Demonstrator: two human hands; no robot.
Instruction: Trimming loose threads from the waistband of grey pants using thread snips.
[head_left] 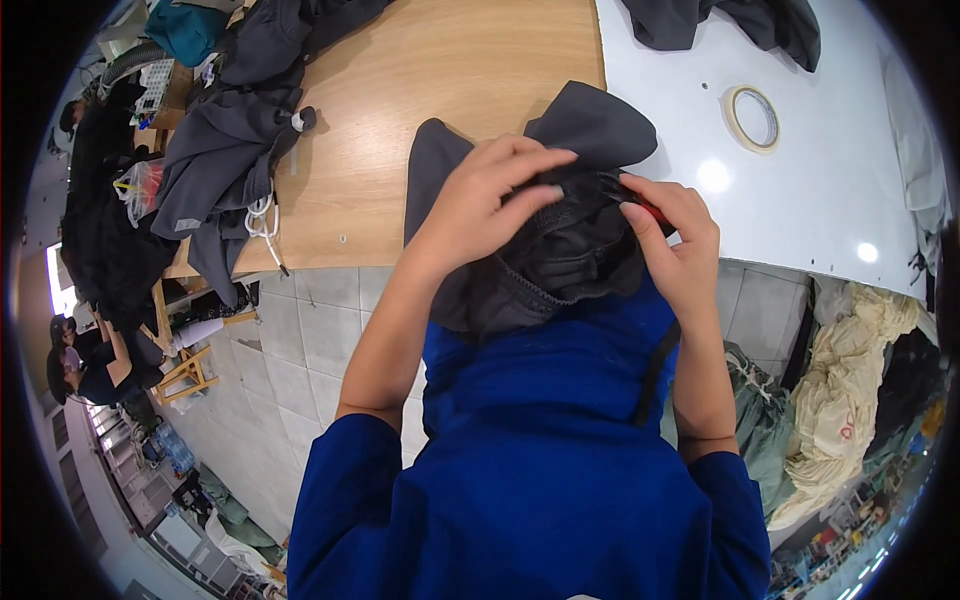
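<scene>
A dark grey garment (585, 125) lies bunched over the table's near edge and reaches down to my lap. Its gathered elastic band and darker inside face up between my hands. My left hand (490, 205) rests over the left part of it, thumb and forefinger apart, the other fingers partly hidden. With my right hand (678, 225) I grip small red-handled snips (650, 208) at the garment's right side. The handle shows under the fingers; the dark tip blends into the cloth, so whether the blades touch it is unclear.
The wooden table (480, 65) meets a white tabletop (800, 185), where a tape roll (751, 118) lies. More grey garments (225, 140), one with a white drawcord, pile at the left. Cream cloth bundles (850, 380) stand at the lower right. Other people (95, 365) are far left.
</scene>
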